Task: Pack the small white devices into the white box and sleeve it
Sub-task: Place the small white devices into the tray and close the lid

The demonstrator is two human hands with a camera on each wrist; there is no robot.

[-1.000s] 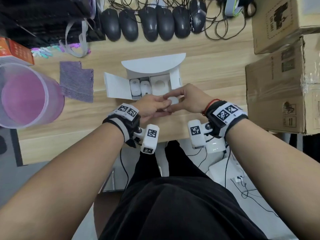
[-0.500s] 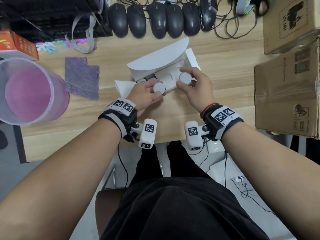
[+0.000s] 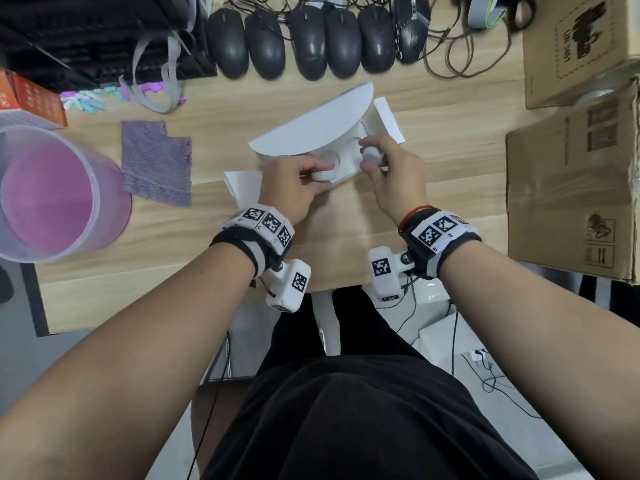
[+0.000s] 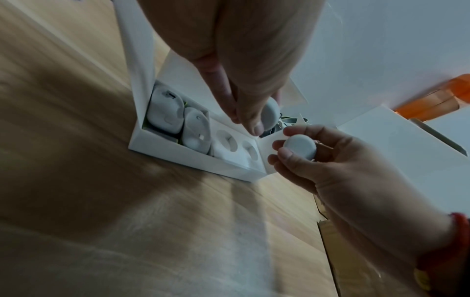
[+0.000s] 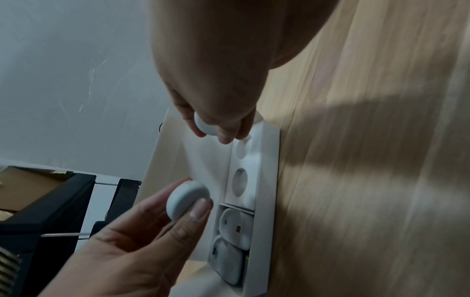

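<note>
The white box (image 3: 389,116) lies open and askew on the wooden desk, its curved lid (image 3: 311,129) raised. Two oval white devices (image 4: 165,112) (image 4: 195,130) fill its left compartment. Beside them the insert shows two empty round recesses (image 4: 226,141) (image 4: 250,152). My left hand (image 3: 317,169) pinches a small round white puck (image 3: 325,175) just above the insert. My right hand (image 3: 369,161) pinches a second puck (image 3: 373,154) over the box's right end. The wrist views show both pucks off the insert: the left hand's puck (image 5: 187,198) and the right hand's puck (image 4: 300,147).
Several black mice (image 3: 311,39) and tangled cables line the desk's back edge. Cardboard boxes (image 3: 571,188) stand at the right. At the left are a pink translucent tub (image 3: 52,192), a purple cloth (image 3: 156,164) and an orange box (image 3: 31,98).
The hands were together in front of the box; they have parted and moved onto it, each carrying one puck. The box has turned, its right end now farther away.
</note>
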